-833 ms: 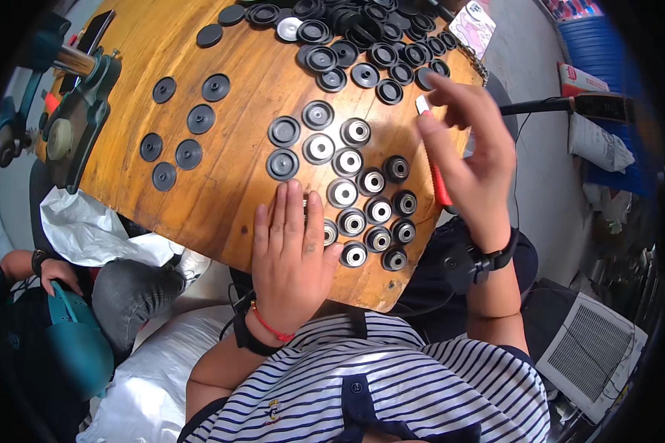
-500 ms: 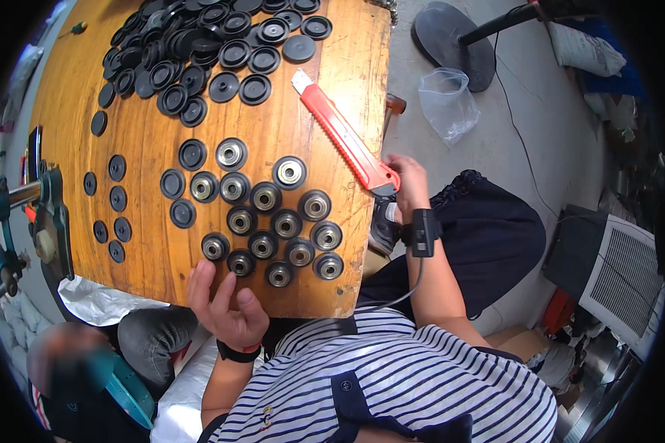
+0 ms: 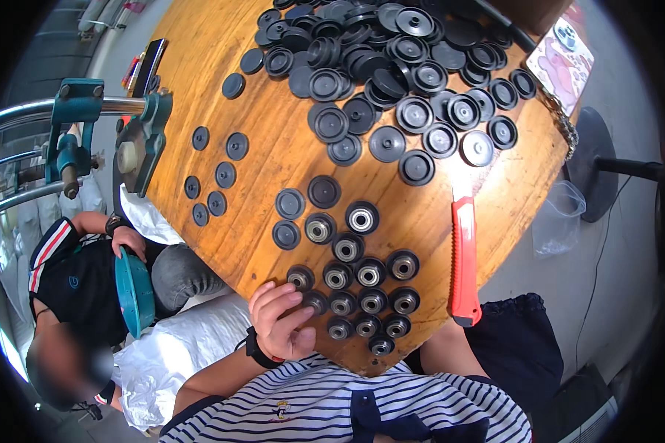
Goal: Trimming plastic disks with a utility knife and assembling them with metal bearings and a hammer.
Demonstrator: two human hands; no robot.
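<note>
My left hand [image 3: 282, 325] lies at the near edge of the round wooden table [image 3: 273, 148], fingers loosely curled and apart, fingertips touching a small black wheel [image 3: 315, 301]. That wheel belongs to a tight cluster of black wheels with shiny metal centres [image 3: 368, 275]. A red utility knife [image 3: 464, 258] lies to the right of the cluster, reaching the table edge. Only my right forearm [image 3: 440, 351] shows below the edge; the hand itself is hidden.
A big pile of black round caps [image 3: 391, 44] covers the far side of the table. A teal clamp-on press [image 3: 137, 140] sits at the left rim. A seated person [image 3: 81, 273] holds a teal tool [image 3: 134, 292]. A clear plastic bag [image 3: 561, 221] lies on the floor.
My right hand has let go of the red knife, which now lies on the table, and has dropped out of sight. My left hand stays at the near wheels.
</note>
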